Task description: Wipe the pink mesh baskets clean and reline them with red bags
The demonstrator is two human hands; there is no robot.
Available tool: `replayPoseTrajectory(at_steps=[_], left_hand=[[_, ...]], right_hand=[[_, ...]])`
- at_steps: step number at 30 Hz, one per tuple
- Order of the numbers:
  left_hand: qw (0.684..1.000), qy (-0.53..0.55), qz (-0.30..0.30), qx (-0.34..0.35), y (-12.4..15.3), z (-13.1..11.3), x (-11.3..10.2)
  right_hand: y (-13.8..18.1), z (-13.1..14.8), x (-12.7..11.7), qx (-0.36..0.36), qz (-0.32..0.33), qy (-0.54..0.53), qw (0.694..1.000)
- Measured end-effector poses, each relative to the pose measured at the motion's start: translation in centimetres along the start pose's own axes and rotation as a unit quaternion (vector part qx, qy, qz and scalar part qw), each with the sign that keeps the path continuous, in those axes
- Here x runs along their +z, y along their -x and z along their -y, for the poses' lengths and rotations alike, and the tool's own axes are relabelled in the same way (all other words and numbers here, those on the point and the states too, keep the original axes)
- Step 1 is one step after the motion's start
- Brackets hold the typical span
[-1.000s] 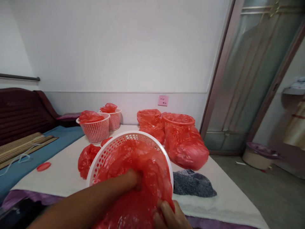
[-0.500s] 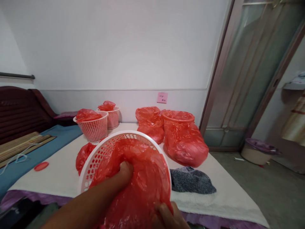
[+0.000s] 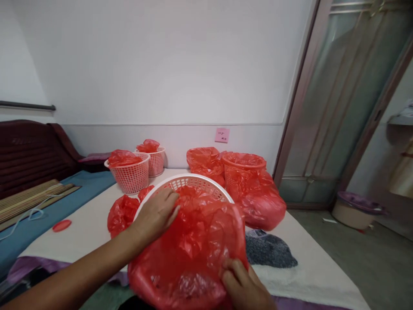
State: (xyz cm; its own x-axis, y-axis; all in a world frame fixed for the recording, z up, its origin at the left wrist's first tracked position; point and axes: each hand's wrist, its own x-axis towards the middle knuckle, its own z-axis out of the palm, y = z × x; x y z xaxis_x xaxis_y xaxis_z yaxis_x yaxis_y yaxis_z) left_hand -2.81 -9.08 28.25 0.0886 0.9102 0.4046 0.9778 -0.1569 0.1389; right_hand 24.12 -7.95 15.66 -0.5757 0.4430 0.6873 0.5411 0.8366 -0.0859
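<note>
Right hand (image 3: 242,282) is clamping red bag (image 3: 193,241) inside and over right rim of white basket (image 3: 201,184); left hand (image 3: 157,212) is spanning left rim, grip unclear. Uneven tugging would be risking torn film.

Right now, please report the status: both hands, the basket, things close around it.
Left hand over white basket, grip unclear. Right hand pinching red bag. Bag draped over basket's near side. Close by: red bundle left, grey cloth right.

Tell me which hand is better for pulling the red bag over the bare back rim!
Probably the left hand: it's close to the basket's bare white rim, while the right hand grips the red bag nearer the wearer.
</note>
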Motion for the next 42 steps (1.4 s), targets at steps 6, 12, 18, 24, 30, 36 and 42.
replayPoseTrajectory(at_steps=[6, 12, 18, 24, 30, 36, 42], left_hand=[[0.996, -0.056, 0.017, -0.070, 0.9, 1.7, -0.1], [0.987, 0.013, 0.074, -0.143, -1.6, 1.1, 0.5], [0.950, 0.207, 0.104, -0.207, -5.6, 1.9, 2.7], [0.874, 0.371, -0.047, -0.310, -5.7, 3.6, 1.9], [0.760, 0.517, -0.072, -0.388, -3.5, 6.7, 1.1], [0.631, 0.652, -0.041, -0.419, -0.3, 7.2, 2.3], [0.574, 0.722, -0.053, -0.383, 2.5, 5.1, 1.1]], right_hand=[[-2.0, -0.9, -3.4, 0.036, 0.031, -0.091, 0.995], [-2.7, -0.8, -3.9, 0.026, 0.039, -0.064, 0.997], [-3.2, -1.3, -4.7, -0.006, 0.021, -0.026, 0.999], [-3.0, -1.9, -4.3, 0.006, 0.037, -0.011, 0.999], [-3.2, -2.0, -3.2, 0.006, 0.013, 0.008, 1.000], [-2.8, -3.1, -2.6, 0.021, -0.020, 0.043, 0.999], [-2.9, -3.8, -2.2, 0.044, -0.014, 0.063, 0.997]])
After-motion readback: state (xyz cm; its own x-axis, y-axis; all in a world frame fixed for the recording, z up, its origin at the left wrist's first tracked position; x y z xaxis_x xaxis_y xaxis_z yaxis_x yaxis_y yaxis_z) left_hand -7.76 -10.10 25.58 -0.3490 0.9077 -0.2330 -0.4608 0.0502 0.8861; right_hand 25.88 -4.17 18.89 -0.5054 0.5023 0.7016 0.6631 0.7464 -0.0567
